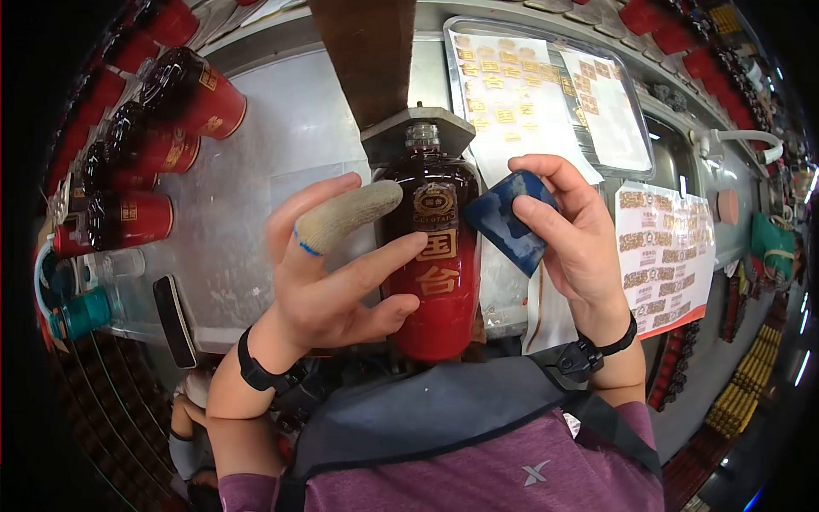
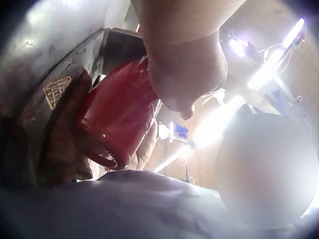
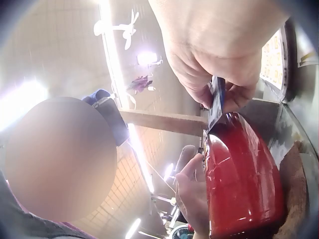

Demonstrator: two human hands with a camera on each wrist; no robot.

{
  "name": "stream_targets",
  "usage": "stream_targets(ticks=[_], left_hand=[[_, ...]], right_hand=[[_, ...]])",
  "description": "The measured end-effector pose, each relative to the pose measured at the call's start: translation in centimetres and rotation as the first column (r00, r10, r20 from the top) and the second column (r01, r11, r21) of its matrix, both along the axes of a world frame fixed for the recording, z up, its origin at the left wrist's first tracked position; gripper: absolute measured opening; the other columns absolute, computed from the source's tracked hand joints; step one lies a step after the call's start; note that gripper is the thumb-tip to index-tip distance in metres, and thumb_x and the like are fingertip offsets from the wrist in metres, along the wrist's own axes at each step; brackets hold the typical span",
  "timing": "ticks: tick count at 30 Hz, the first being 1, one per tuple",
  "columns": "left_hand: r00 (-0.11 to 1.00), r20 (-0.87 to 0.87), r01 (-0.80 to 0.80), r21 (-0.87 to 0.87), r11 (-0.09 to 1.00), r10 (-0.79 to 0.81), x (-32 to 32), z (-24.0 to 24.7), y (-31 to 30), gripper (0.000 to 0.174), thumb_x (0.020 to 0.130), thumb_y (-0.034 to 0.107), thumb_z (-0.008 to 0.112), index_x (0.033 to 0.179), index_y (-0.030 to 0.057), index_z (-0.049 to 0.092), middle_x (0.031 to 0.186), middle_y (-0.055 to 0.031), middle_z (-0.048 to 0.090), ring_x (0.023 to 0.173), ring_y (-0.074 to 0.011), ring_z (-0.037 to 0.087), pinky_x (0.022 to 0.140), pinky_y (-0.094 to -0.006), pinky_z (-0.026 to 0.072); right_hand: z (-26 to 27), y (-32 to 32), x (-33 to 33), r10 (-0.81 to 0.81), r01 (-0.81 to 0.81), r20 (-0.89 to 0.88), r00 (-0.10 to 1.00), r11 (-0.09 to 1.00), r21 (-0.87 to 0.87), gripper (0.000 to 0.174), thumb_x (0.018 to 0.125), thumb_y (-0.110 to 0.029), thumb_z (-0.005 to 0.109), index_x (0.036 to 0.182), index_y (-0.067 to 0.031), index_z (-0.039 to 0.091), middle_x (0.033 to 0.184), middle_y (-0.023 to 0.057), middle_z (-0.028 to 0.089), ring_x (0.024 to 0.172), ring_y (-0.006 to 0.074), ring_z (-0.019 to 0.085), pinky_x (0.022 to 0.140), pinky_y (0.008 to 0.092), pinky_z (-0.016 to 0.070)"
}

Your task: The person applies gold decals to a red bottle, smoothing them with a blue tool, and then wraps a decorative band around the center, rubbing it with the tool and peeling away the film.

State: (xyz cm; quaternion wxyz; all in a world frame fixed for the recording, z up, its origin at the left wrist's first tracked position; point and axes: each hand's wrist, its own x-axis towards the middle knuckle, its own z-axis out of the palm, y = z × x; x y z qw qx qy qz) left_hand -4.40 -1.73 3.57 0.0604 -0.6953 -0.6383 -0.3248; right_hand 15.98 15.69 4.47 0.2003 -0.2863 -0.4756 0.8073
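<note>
A red bottle (image 1: pixel 435 320) with a dark top, gold lettering and an emblem lies in front of the person, its clear neck toward a metal holder (image 1: pixel 461 128). The left hand (image 1: pixel 328 273) is over the bottle's left side, fingers extended. One fingertip is right at the upper gold character (image 1: pixel 438 245), and a knitted finger cot (image 1: pixel 350 215) covers another finger. Between thumb and fingers, the right hand (image 1: pixel 576 235) pinches a flat, blue, worn scraper (image 1: pixel 509 224) at the bottle's right shoulder. In the right wrist view, the scraper (image 3: pixel 216 102) stands edge-on at the bottle (image 3: pixel 244 184).
A metal tray (image 1: pixel 636 111) of gold character stickers is at the back right, near a printed label sheet (image 1: pixel 661 256). Several red bottles (image 1: pixel 192 94) stand at left. A phone (image 1: pixel 174 320) lies by the table's front edge. A brown beam (image 1: pixel 367 60) runs behind the holder.
</note>
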Motion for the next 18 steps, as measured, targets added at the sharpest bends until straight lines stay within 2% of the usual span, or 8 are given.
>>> stream_targets(ticks=[8,11,12,13,15,16,18], left_hand=[[0.991,0.077,0.109,-0.011,0.994,-0.108,0.1,-0.6,-0.8,0.042,0.089,0.050,0.061,0.104,0.0141,0.079,0.121,-0.0184,0.061,0.121,-0.0377,0.047,0.101,-0.0457,0.0402],[0.992,0.128,0.015,-0.017,1.000,-0.013,-0.1,-0.5,-1.2,0.041,0.091,0.047,0.060,0.103,0.0131,0.078,0.122,-0.0193,0.060,0.122,-0.0380,0.046,0.103,-0.0459,0.0389],[0.989,0.142,0.027,0.013,1.000,-0.028,-0.6,-0.7,-1.2,0.041,0.092,0.041,0.059,0.109,0.0077,0.075,0.127,-0.0203,0.057,0.124,-0.0373,0.046,0.106,-0.0461,0.0370],[0.989,0.144,0.015,0.012,1.000,-0.017,-0.7,-1.1,-1.0,0.041,0.092,0.041,0.059,0.109,0.0077,0.075,0.127,-0.0203,0.057,0.124,-0.0373,0.046,0.106,-0.0461,0.0370],[0.912,0.406,-0.091,0.050,0.995,0.063,-0.7,-2.0,-0.6,0.039,0.085,0.034,0.068,0.115,0.0091,0.072,0.128,-0.0165,0.059,0.119,-0.0346,0.050,0.103,-0.0440,0.0368],[0.891,0.448,-0.099,0.019,0.995,0.080,-0.7,-1.8,-0.5,0.038,0.084,0.027,0.068,0.115,0.0057,0.070,0.129,-0.0160,0.058,0.118,-0.0328,0.050,0.103,-0.0424,0.0353],[0.862,0.500,-0.100,0.018,0.995,0.078,-0.7,-2.2,-0.1,0.037,0.083,0.024,0.068,0.115,0.0060,0.070,0.129,-0.0153,0.058,0.118,-0.0322,0.050,0.103,-0.0417,0.0352]], right_hand=[[-0.4,-0.6,0.7,-0.014,0.014,0.029,0.999,1.000,0.003,0.035,0.092,0.001,0.064,0.126,0.0015,0.055,0.106,0.0063,0.066,0.094,0.0080,0.063,0.083,0.0211,0.0514],[-0.7,-0.8,0.9,-0.023,0.023,0.032,0.999,1.000,-0.009,0.035,0.092,0.002,0.064,0.126,0.0014,0.055,0.106,0.0061,0.066,0.093,0.0080,0.063,0.083,0.0213,0.0513],[-0.7,-0.8,0.9,-0.012,0.012,0.035,0.999,1.000,-0.010,0.035,0.092,0.002,0.064,0.126,0.0014,0.055,0.106,0.0061,0.066,0.093,0.0080,0.063,0.083,0.0213,0.0513],[-0.7,-0.9,1.0,-0.029,0.029,0.032,0.999,1.000,-0.005,0.035,0.092,0.002,0.063,0.126,0.0013,0.055,0.106,0.0060,0.066,0.094,0.0080,0.063,0.083,0.0214,0.0511],[-0.6,-0.8,1.0,-0.036,0.036,0.029,0.999,0.999,0.000,0.035,0.093,0.002,0.062,0.127,0.0012,0.055,0.106,0.0060,0.066,0.094,0.0080,0.063,0.084,0.0214,0.0509],[-0.5,-0.6,1.0,-0.055,0.055,0.020,0.998,0.998,0.002,0.034,0.093,0.002,0.062,0.127,0.0010,0.055,0.106,0.0059,0.065,0.094,0.0079,0.063,0.084,0.0214,0.0507],[-0.4,-0.2,1.1,-0.087,0.086,0.028,0.996,0.995,0.052,0.031,0.095,0.000,0.060,0.126,0.0007,0.056,0.106,0.0052,0.065,0.094,0.0073,0.063,0.082,0.0207,0.0504]])
